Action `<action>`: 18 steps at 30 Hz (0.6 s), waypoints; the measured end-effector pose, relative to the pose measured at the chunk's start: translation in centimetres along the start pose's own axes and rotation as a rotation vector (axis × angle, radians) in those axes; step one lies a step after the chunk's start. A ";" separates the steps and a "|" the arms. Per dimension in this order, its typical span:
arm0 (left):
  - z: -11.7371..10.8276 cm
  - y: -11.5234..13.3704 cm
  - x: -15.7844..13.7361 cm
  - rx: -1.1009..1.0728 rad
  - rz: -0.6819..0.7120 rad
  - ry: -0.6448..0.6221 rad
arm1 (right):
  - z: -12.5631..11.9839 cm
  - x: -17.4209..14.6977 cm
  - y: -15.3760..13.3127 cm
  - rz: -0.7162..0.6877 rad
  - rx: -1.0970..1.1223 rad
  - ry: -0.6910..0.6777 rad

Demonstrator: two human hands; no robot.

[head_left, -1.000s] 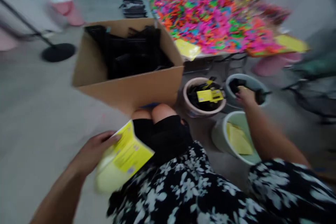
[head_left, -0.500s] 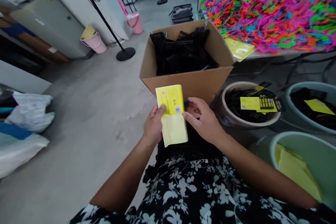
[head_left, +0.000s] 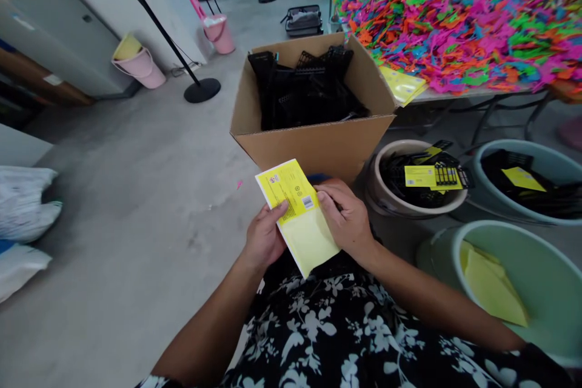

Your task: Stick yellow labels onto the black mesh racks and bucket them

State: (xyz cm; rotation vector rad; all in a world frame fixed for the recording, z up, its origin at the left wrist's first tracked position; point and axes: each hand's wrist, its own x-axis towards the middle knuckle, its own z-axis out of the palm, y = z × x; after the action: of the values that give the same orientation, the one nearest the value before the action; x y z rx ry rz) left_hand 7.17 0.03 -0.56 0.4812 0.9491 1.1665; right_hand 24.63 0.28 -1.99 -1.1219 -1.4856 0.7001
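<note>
**A yellow card [head_left: 300, 218] held at both sides**

We had the yellow card close in front of the flowered clothing [head_left: 313, 339], on the near side of the cardboard box [head_left: 313, 148]. It slanted, with its printed half far and its paler half near. Probably that angle kept the print readable from above, and a hand at each side kept the card steady.

The left hand [head_left: 266, 236] was closed on the left edge: its thumb lay flat over the print, and the other fingers went underneath, mostly hidden from us. The right hand [head_left: 348, 218] was nearly closed, thumb and first finger pinching the right edge near the printed bars, the rest curled in. We could not tell whether the card was one layer or several.

Straight ahead, the box held black plastic pieces [head_left: 309, 94]. To the right we had three tubs set close together, presumably for an easy reach: a beige tub [head_left: 373, 171] and a blue tub [head_left: 536, 145], both with black things inside and yellow print on top, and, nearer, a green tub [head_left: 545, 279] with pale yellow sheets [head_left: 493, 285]. Far right, a bright heap [head_left: 454, 24] covered much of the surface [head_left: 436, 96], a yellow packet [head_left: 402, 85] at its edge.
</note>
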 end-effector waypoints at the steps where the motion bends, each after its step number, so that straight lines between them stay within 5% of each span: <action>1: 0.1 0.0 -0.1 0.002 0.006 0.012 | 0.0 -0.2 0.1 -0.009 -0.017 0.007; 11: 1.3 -1.4 -0.4 0.033 0.149 -0.005 | 0.4 -1.2 0.5 -0.105 -0.187 -0.071; 18: 0.8 -1.2 -0.3 0.013 0.100 0.041 | 0.0 -0.8 0.3 0.198 0.134 -0.036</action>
State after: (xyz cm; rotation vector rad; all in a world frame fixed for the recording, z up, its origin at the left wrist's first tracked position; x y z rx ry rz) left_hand 8.46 -0.59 -0.95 0.5216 0.9773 1.2653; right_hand 24.65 -0.37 -2.55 -1.1676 -1.3476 0.9480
